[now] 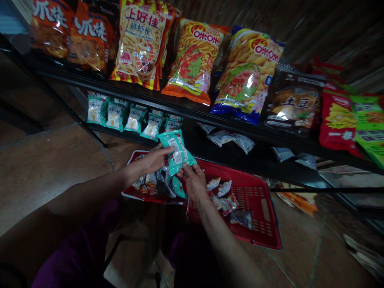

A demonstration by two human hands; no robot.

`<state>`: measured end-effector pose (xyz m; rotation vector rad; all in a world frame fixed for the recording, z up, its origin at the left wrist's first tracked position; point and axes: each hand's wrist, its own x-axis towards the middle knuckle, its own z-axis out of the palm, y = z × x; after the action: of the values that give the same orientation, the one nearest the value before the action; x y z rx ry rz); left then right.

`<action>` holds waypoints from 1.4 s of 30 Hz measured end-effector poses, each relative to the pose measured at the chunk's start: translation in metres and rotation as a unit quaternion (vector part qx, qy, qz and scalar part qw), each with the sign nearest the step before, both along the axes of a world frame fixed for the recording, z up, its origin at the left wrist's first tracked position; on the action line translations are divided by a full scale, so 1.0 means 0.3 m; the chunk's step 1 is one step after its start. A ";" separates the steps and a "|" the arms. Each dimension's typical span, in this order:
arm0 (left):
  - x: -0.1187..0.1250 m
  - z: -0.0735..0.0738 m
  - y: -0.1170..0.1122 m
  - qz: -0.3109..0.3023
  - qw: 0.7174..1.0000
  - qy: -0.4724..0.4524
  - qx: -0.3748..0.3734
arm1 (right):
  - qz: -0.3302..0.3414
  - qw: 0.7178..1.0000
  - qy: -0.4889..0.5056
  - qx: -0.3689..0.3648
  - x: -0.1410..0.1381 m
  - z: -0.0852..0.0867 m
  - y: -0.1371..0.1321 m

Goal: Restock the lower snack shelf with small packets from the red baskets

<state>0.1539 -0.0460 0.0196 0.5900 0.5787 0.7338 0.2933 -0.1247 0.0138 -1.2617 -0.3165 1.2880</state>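
Between my two hands is a small teal snack bag point(177, 152), its printed back with a white label facing up. My left hand point(156, 160) grips its left edge, and my right hand point(193, 178) pinches the lower right corner. Beneath them stand two red shopping baskets. The left basket point(127, 192) holds several small packets and a teal bag. White and red packets lie in the right basket point(261, 200). Just beyond my hands, a row of matching teal bags point(135, 119) stands upright on the lower shelf.
Large snack bags line the upper shelf point(99, 84), including prawn crackers point(139, 44) and a red bag point(337, 120). Silvery packets point(231, 139) lie on the lower shelf to the right. Orange and white packaging point(298, 200) sits under the shelf on the tiled floor point(303, 236).
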 end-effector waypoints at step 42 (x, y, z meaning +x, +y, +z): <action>0.015 0.008 -0.014 0.094 0.993 0.073 0.026 | -0.015 0.963 -0.264 0.049 0.028 -0.057 -0.009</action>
<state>0.1584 -0.0503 0.0219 0.6470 0.7593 0.8906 0.3017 -0.1275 -0.0035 -1.5048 -0.7275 0.8789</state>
